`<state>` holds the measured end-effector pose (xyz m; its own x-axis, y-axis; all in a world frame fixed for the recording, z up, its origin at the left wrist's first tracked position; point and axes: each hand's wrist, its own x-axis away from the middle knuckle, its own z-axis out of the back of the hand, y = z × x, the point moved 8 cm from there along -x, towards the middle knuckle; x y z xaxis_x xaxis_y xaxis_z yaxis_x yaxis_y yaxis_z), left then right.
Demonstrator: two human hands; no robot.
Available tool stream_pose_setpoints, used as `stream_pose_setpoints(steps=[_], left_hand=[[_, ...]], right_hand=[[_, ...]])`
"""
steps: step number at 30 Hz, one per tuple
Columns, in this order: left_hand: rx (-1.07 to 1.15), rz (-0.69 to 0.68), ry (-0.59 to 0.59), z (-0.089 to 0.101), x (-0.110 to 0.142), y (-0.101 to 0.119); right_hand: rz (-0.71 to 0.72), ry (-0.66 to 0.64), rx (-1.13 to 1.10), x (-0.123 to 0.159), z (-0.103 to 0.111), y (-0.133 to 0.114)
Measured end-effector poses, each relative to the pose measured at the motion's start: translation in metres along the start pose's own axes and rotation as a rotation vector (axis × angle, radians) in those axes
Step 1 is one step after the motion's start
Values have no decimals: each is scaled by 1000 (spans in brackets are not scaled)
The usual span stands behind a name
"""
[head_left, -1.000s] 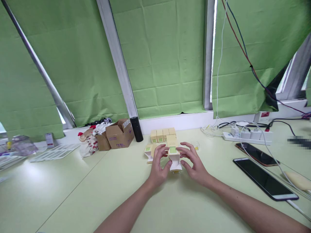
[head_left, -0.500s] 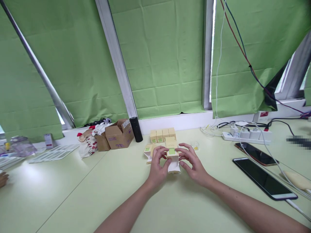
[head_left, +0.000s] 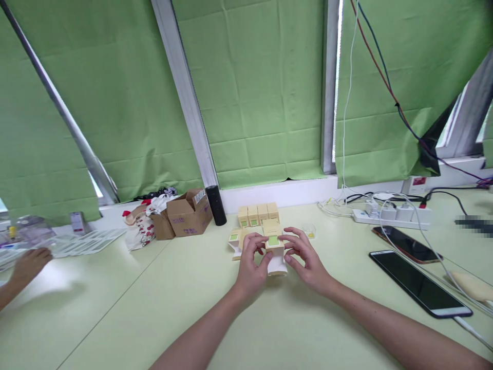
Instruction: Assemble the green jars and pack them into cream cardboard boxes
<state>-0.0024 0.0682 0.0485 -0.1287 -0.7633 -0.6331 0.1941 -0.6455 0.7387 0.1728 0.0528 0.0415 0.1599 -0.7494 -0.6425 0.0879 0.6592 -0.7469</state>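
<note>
A small cream-coloured paper box [head_left: 276, 262] with a green label and a white inner flap hanging toward me is held just above the table. My left hand [head_left: 252, 264] grips its left side between thumb and fingers. The fingertips of my right hand [head_left: 308, 262] press against its right side, the thumb bent near the flap. Left of it lies another open box [head_left: 234, 238], partly hidden by my left hand. Several closed boxes [head_left: 262, 213] of the same kind stand in a row behind. A small clear plastic piece [head_left: 309, 232] with something yellow in it lies to the right.
Two phones [head_left: 419, 283] and a white power strip [head_left: 393, 218] with cables lie at right. A black cylinder [head_left: 216, 206], a cardboard carton [head_left: 189, 215] and a patterned bag [head_left: 140, 234] stand back left. Another person's hand [head_left: 33, 263] is near white sheets [head_left: 90, 241].
The other person's hand at far left has reached further in toward the white sheets. My hands and the box have barely moved.
</note>
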Motion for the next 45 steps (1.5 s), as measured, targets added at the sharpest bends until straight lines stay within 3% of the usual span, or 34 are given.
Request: stream_pose_setpoints(steps=[10, 25, 35, 45], left_hand=[[-65, -23, -45, -3, 3, 8], [-32, -97, -320, -16, 8, 12], [-48, -65, -267, -14, 7, 15], [37, -2, -191, -9, 4, 14]], right_hand=[[-42, 32, 23, -1, 1, 1], [-98, 131, -2, -4, 9, 11], [-123, 142, 55, -3, 7, 9], [-62, 58, 36, -2, 4, 3]])
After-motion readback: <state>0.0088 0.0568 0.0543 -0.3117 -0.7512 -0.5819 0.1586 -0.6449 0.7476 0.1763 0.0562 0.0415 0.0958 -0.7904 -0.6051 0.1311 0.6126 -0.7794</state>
